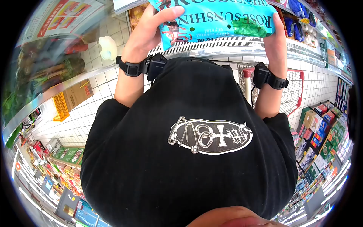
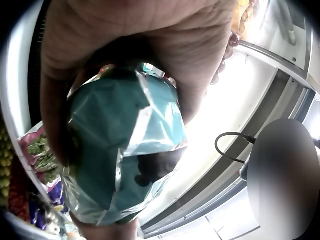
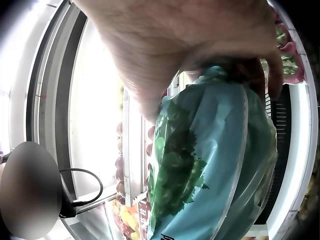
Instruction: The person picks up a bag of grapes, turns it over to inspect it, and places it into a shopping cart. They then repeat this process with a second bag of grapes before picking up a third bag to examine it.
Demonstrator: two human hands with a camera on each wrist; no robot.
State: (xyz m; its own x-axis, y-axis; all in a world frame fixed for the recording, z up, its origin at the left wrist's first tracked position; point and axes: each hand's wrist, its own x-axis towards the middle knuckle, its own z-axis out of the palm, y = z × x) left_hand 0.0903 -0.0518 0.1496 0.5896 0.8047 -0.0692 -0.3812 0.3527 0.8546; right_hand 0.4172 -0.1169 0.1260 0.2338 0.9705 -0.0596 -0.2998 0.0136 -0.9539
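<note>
A turquoise plastic bag [image 1: 223, 22] printed "ROSE SUNSHINE" spans the top of the head view, its lettering upside down. Green grapes are pictured near its right end, dark red ones near its left. My left hand [image 1: 146, 32] grips the left end, thumb over the near face. At the opposite end, my right hand [image 1: 278, 39] holds on with its thumb along the edge. The left wrist view shows that hand wrapped round the crinkled bag [image 2: 125, 145]. Fingers curl over the bag [image 3: 215, 145] in the right wrist view too. The bag's contents are hidden.
A display case with a slotted front rail [image 1: 219, 42] lies beneath the bag. Blue packages [image 1: 298, 28] sit at its right. A red-and-white shopping cart [image 1: 300, 90] stands beside my right arm. Past my left arm are a cardboard box [image 1: 78, 94] and a yellow crate [image 1: 60, 106].
</note>
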